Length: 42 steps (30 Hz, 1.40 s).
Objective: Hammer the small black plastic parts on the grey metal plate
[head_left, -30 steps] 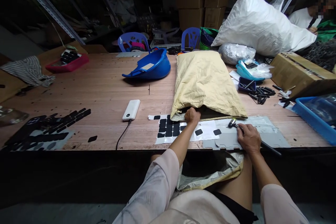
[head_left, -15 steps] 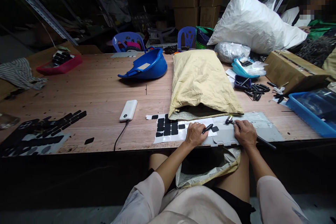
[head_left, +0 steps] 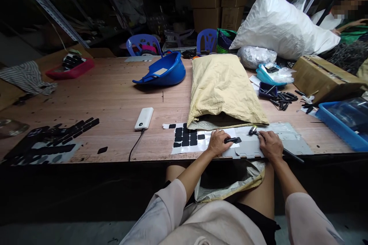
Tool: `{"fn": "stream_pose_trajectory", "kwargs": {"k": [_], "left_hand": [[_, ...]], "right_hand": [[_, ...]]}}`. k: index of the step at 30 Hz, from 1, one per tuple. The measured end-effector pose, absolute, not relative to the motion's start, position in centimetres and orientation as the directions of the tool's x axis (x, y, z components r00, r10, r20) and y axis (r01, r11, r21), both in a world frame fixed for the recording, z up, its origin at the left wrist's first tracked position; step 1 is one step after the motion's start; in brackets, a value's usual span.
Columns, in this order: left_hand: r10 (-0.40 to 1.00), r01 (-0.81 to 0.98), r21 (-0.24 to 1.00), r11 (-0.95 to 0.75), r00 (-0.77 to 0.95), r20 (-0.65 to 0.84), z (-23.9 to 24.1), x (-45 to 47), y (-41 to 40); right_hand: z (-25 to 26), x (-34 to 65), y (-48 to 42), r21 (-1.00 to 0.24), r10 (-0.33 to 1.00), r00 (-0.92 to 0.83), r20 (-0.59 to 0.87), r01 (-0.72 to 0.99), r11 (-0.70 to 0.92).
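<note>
My left hand (head_left: 217, 142) pinches a small black stick-shaped part (head_left: 232, 140) and holds it flat over the white sheet (head_left: 201, 142) that carries black square pads (head_left: 185, 138). My right hand (head_left: 270, 146) is closed on a tool with a metal head (head_left: 253, 131) and a dark handle (head_left: 291, 155), resting on a grey sheet (head_left: 287, 139) at the table's front edge. A yellow woven sack (head_left: 222, 88) lies just behind both hands, its open mouth facing me.
A white power bank (head_left: 144, 118) with a cable lies left of the pads. Black parts (head_left: 54, 138) cover the table's left front. A blue plastic scoop (head_left: 162, 72), red tray (head_left: 73, 67), blue bin (head_left: 342, 122), cardboard box (head_left: 324, 76) and white sack (head_left: 281, 26) stand around. Another person sits far right.
My left hand came back from the mouth of the yellow sack holding a black part and lowered it onto the white sheet. My right hand stayed on the tool.
</note>
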<state>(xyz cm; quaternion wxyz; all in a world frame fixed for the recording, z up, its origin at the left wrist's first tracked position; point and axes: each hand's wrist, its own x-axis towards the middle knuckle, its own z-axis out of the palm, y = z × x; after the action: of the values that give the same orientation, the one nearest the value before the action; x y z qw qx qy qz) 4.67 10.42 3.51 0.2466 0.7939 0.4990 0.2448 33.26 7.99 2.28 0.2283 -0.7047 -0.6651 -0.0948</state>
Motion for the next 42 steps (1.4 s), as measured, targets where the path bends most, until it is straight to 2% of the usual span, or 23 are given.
{"fn": "stream_pose_trajectory", "kwargs": {"k": [3, 8, 12, 16, 21, 26, 32, 35, 39, 42], "left_hand": [[0.913, 0.664, 0.645, -0.378, 0.383, 0.140, 3.6, 4.6, 10.5], [0.921, 0.663, 0.664, -0.346, 0.375, 0.105, 3.8, 4.7, 10.5], [0.932, 0.668, 0.678, -0.305, 0.356, 0.069, 4.0, 4.8, 10.6], [0.934, 0.668, 0.682, -0.298, 0.352, 0.064, 4.2, 4.8, 10.6], [0.933, 0.667, 0.683, -0.296, 0.354, 0.059, 4.2, 4.9, 10.5], [0.930, 0.661, 0.687, -0.302, 0.362, 0.061, 4.0, 4.9, 10.6], [0.936, 0.667, 0.685, -0.293, 0.345, 0.065, 4.0, 5.0, 10.5], [0.937, 0.655, 0.699, -0.286, 0.345, 0.059, 4.1, 5.1, 10.5], [0.934, 0.657, 0.695, -0.291, 0.354, 0.057, 4.2, 5.1, 10.6], [0.931, 0.658, 0.692, -0.299, 0.361, 0.059, 4.1, 5.1, 10.6]], "right_hand": [[3.3, 32.5, 7.7, -0.261, 0.905, 0.088, 0.416, 0.965, 0.027], [4.5, 28.3, 5.7, -0.453, 0.898, 0.060, 0.435, 0.877, 0.161], [4.9, 25.3, 4.3, -0.497, 0.910, -0.012, 0.414, 0.835, 0.237], [5.1, 24.2, 3.7, -0.473, 0.892, 0.021, 0.451, 0.853, 0.219], [5.2, 24.1, 3.2, -0.409, 0.909, 0.023, 0.417, 0.898, 0.165], [6.3, 23.3, 3.2, -0.413, 0.877, 0.014, 0.480, 0.886, 0.212], [5.7, 22.2, 3.1, -0.342, 0.912, -0.073, 0.404, 0.913, 0.224], [5.5, 23.7, 3.7, -0.331, 0.894, -0.040, 0.446, 0.921, 0.206], [5.4, 27.9, 5.8, -0.220, 0.882, -0.001, 0.471, 0.968, 0.118], [4.6, 31.4, 7.6, -0.114, 0.899, -0.066, 0.432, 0.985, 0.128]]}}
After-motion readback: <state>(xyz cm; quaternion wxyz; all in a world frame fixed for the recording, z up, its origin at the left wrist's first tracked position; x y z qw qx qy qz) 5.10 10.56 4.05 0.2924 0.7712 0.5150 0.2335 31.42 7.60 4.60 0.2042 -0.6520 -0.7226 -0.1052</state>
